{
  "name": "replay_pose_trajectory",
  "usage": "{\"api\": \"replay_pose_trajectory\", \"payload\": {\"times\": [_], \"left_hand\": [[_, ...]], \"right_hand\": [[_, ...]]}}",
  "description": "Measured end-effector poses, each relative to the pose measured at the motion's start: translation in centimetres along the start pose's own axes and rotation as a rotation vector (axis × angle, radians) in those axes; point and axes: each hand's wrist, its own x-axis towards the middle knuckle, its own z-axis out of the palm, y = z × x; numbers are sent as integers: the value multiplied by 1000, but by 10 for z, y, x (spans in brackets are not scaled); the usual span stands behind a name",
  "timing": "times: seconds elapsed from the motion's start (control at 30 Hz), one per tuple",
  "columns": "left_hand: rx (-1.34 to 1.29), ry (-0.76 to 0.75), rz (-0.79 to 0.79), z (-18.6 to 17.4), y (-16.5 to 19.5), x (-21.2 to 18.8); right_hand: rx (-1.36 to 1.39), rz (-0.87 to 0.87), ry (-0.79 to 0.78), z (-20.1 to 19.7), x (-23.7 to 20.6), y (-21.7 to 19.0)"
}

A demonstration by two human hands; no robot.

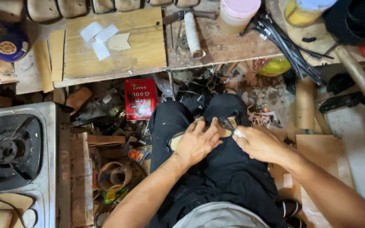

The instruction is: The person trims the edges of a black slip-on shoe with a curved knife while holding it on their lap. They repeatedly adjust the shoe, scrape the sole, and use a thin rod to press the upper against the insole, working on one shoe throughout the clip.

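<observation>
A flat tan leather piece (178, 140) lies across the person's lap, on the black trousers (220, 177), mostly hidden under the hands. The left hand (197, 141) presses it down, fingers (199, 126) lying side by side and slightly spread on top. The right hand (258, 143) has its fingers curled tight around a knife (229, 126), whose dark blade rests on the leather just beside the left fingertips. Ahead of the knees, a red tin (140, 99) stands among scraps on the floor. Beyond it, the wooden desk (229, 46) carries a board (115, 50) with white paper pieces (100, 38). A gas stove (11, 152) sits to the left.
</observation>
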Motion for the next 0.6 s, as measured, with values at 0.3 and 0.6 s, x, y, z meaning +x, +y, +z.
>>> {"api": "replay_pose_trajectory", "payload": {"times": [0.3, 0.6], "left_hand": [[13, -1, -28, 4, 0, -4], [11, -9, -53, 7, 0, -3]], "right_hand": [[530, 59, 283, 39, -6, -6], [642, 3, 308, 46, -1, -1]]}}
